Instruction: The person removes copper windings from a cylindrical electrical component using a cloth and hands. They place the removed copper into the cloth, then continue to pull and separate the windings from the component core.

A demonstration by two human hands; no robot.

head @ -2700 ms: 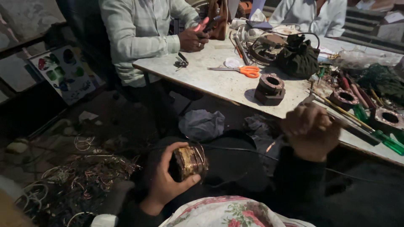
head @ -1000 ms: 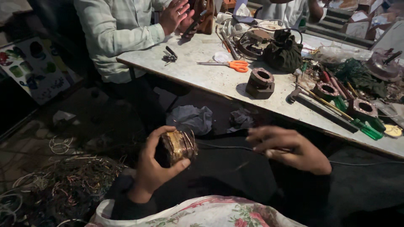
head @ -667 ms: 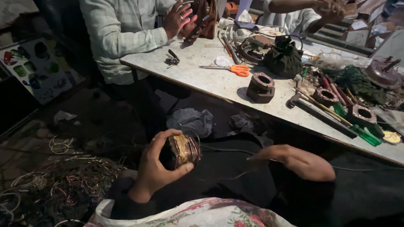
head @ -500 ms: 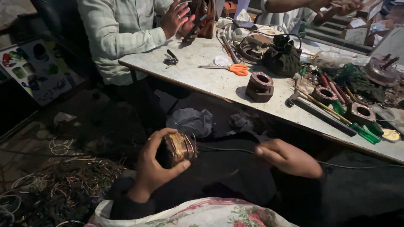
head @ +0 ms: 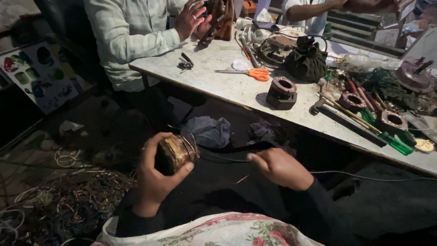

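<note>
My left hand [head: 154,177] grips a round wound coil core [head: 175,154] with copper wire on it, held over my lap. A thin wire [head: 223,158] runs from the core to my right hand [head: 280,167], which is closed around that wire a short way to the right. Another wire strand [head: 364,176] trails off to the right from my right hand. A floral cloth [head: 214,232] lies across my lap at the bottom.
A white worktable [head: 236,86] holds orange-handled scissors [head: 252,73], a dark stator core [head: 281,92], pliers [head: 184,61], screwdrivers [head: 387,136] and more motor parts. A person in a checked shirt [head: 132,36] sits at its far left. Tangled scrap wire [head: 68,200] covers the floor at left.
My right hand has swung down from a raised fist by the table to the level of the core, then closed on the wire. The left hand keeps holding the core.
</note>
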